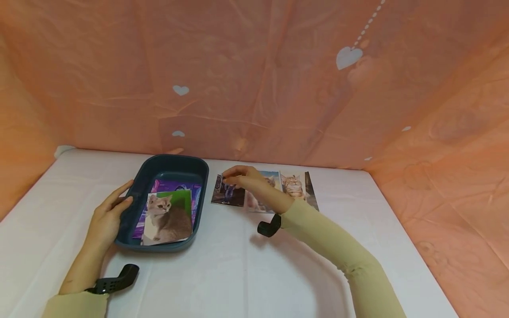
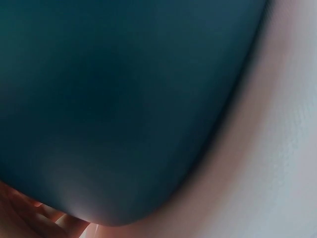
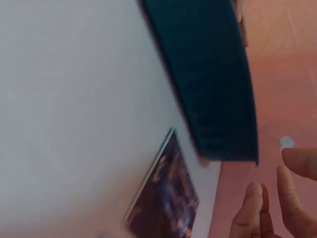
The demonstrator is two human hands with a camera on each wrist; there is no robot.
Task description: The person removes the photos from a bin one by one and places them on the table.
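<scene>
A dark teal tray (image 1: 175, 160) sits on the white table and holds a grey cat photo (image 1: 167, 218) on top of green and purple prints (image 1: 175, 185). My left hand (image 1: 123, 194) rests against the tray's left side, thumb on the rim and fingers fairly straight. The left wrist view is filled by the tray wall (image 2: 124, 99). Three photos lie in a row to the right of the tray. My right hand (image 1: 229, 177) hovers over the dark photo (image 1: 228, 196), fingers loosely bent at its top edge. In the right wrist view the fingers (image 3: 247, 213) stand apart from the photo (image 3: 168, 198).
A pale photo (image 1: 272, 179) and an orange cat photo (image 1: 296, 187) lie under and beside my right forearm. Orange sheeting with white hearts (image 1: 349, 57) walls in the table at the back and both sides. The white tabletop (image 1: 238, 265) stretches towards me.
</scene>
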